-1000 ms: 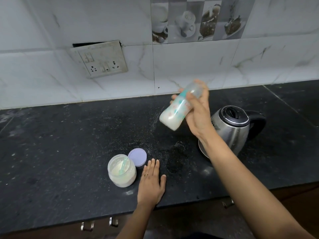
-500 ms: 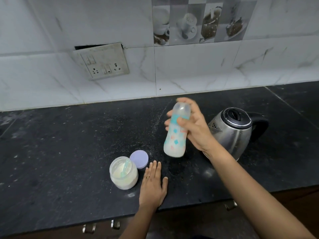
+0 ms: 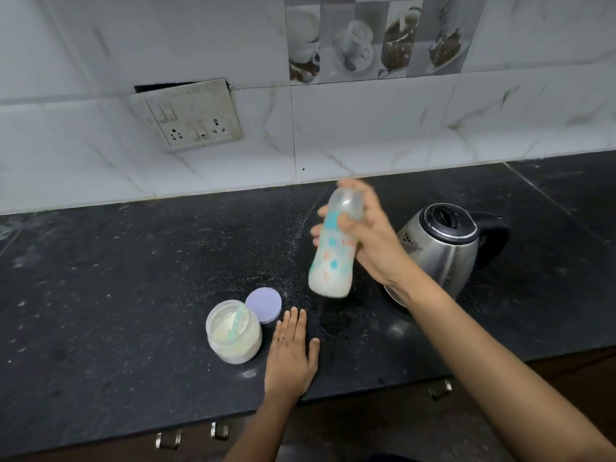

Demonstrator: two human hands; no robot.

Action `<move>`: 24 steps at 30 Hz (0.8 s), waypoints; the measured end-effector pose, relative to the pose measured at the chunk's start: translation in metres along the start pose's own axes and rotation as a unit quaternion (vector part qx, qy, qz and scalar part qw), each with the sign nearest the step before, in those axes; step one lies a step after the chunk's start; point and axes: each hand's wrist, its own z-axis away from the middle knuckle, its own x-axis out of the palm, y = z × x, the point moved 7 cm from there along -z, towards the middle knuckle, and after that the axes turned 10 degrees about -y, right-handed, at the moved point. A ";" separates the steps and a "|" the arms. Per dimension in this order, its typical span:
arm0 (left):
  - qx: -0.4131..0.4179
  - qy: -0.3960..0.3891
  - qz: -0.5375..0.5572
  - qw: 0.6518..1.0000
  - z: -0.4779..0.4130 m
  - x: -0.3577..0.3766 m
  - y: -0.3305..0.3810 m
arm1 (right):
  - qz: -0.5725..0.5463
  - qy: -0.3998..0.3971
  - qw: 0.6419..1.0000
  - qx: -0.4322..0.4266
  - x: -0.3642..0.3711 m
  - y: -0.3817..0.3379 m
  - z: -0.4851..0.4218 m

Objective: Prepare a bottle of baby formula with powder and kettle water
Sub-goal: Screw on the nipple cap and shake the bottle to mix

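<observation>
1. My right hand [image 3: 370, 241] is wrapped around the upper half of the baby bottle [image 3: 333, 258], fingers curled across its neck and clear cap, holding it above the black counter [image 3: 116, 295].
2. The bottle stands nearly upright in my grip, cap end up and tipped slightly away from me; milky white liquid fills its lower part, and its outline is blurred.
3. My left hand [image 3: 291, 355] lies flat, palm down, on the counter, fingers straight and close together, holding nothing; there is a ring on one finger.
4. Just left of my left hand stands the open formula jar [image 3: 233, 331], with pale powder and a light green scoop [image 3: 237, 323] inside.
5. The jar's lilac lid [image 3: 263, 305] lies flat on the counter just beyond my left fingertips, touching or nearly touching the jar.
6. The steel kettle [image 3: 440, 251] with its black lid and handle sits behind my right wrist, on the far right side of that hand.
7. Fine white specks dust the counter beyond my left hand, below the bottle.
</observation>
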 end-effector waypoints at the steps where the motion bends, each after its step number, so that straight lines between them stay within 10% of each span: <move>1: 0.000 -0.001 -0.001 1.000 0.000 0.000 0.000 | 0.050 -0.047 0.998 0.015 0.009 0.001 0.005; 6: 0.001 0.005 0.002 1.000 0.000 0.001 0.000 | -0.123 0.134 0.978 -0.103 -0.012 -0.010 0.003; 11: -0.002 0.006 0.004 1.000 0.000 0.001 -0.001 | 0.077 -0.075 0.994 0.007 0.013 0.003 0.007; 15: 0.001 0.008 0.002 1.000 0.000 0.002 -0.001 | -0.140 0.130 0.974 -0.124 -0.013 -0.018 0.002; 20: 0.001 0.007 0.001 1.000 0.000 0.002 -0.001 | 0.160 -0.149 0.972 0.090 0.012 0.016 0.010; 24: 0.006 0.009 0.003 1.000 0.000 0.003 -0.002 | -0.026 0.067 0.996 -0.058 -0.017 -0.009 0.002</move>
